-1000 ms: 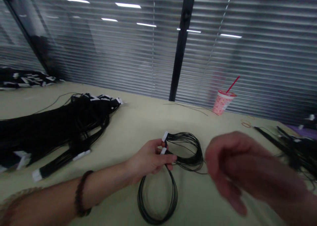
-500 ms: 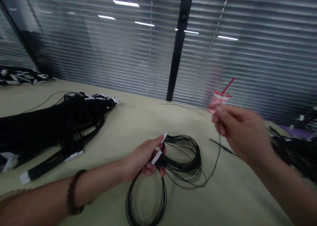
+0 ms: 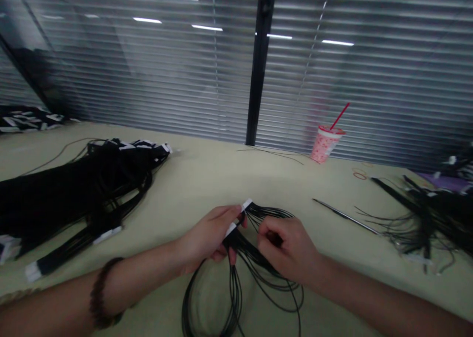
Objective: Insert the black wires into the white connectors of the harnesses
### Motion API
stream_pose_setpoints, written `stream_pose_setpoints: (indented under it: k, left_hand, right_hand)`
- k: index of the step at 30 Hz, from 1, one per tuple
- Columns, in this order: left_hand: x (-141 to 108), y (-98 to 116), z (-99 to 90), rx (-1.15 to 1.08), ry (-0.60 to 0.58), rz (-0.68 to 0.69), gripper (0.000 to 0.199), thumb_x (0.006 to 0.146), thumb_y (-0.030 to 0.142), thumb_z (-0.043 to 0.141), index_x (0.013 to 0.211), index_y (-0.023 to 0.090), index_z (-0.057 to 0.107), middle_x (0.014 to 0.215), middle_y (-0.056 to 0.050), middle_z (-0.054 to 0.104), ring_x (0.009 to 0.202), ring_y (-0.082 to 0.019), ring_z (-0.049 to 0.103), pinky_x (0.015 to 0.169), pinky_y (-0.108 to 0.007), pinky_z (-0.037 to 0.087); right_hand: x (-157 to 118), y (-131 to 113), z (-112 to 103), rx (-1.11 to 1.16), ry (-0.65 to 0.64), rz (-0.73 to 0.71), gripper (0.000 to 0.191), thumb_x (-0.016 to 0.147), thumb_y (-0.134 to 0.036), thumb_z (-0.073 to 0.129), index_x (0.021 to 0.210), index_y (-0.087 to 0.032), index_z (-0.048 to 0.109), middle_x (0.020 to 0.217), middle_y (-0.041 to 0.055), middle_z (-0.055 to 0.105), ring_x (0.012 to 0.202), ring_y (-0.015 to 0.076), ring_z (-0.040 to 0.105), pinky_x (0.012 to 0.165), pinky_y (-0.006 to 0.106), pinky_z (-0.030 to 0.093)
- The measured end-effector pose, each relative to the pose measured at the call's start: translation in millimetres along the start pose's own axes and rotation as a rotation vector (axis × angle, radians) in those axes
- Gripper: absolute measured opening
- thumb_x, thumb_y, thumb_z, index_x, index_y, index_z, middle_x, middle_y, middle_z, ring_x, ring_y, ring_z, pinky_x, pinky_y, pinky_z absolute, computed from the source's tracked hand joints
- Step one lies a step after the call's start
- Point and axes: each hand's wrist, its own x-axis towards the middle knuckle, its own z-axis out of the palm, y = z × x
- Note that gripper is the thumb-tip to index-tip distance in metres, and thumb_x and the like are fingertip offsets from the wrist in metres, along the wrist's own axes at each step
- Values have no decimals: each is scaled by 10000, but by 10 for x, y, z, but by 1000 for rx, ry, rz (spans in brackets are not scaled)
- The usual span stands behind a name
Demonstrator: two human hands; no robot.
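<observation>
Slatted blinds (image 3: 177, 81) back a smooth surface (image 3: 207, 179); the left hand (image 3: 209, 236) clamps looped, thin black wires (image 3: 252, 251); the right hand (image 3: 290, 248) curls over them, its hold unclear.

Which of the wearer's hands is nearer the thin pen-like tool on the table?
Right. The right hand, at the black cables, is left of the tool and nearer the camera; the left hand, holding the white ends, is farther left.

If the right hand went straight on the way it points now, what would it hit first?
Probably the black wires just ahead of the right hand, perhaps touching it; beyond them, the left hand, holding them near a white connector. Depth is unclear.
</observation>
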Motion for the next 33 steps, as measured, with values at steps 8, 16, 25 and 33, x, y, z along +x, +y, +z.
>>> stream_pose_setpoints:
  k: [8, 16, 25, 33]
  left_hand:
    - [11, -13, -18, 15, -3, -11, 363, 785, 541, 387, 819, 202, 514, 469, 48, 505, 330, -70, 479, 293, -110, 196]
    - [2, -13, -9, 13, 3, 10, 338, 790, 521, 393, 851, 209, 507, 520, 35, 525, 360, -80, 486, 318, -126, 184]
    - [-22, -2, -20, 169, 71, 306, 230, 844, 457, 353, 967, 265, 379, 577, 55, 517, 430, -82, 399, 383, -152, 265]
    - [-9, -16, -20, 292, 57, 432, 184, 867, 375, 342, 834, 215, 424, 610, 38, 518, 496, -101, 421, 472, -189, 313]
  right_hand:
    - [18, -10, 0, 4, 10, 3, 95, 657, -91, 452, 585, -154, 453, 479, -71, 375, 432, 39, 332, 437, 170, 241]
    - [7, -12, 6, 36, 40, -42, 106, 646, -90, 443, 567, -160, 432, 468, -73, 356, 417, 41, 321, 426, 174, 242]
    - [29, -22, 20, -35, 115, -44, 105, 619, -82, 469, 550, -157, 445, 476, -61, 387, 439, 50, 358, 450, 182, 267]
    - [13, -3, 29, -66, 86, -55, 102, 605, -78, 462, 549, -160, 441, 485, -60, 396, 455, 56, 376, 460, 186, 276]
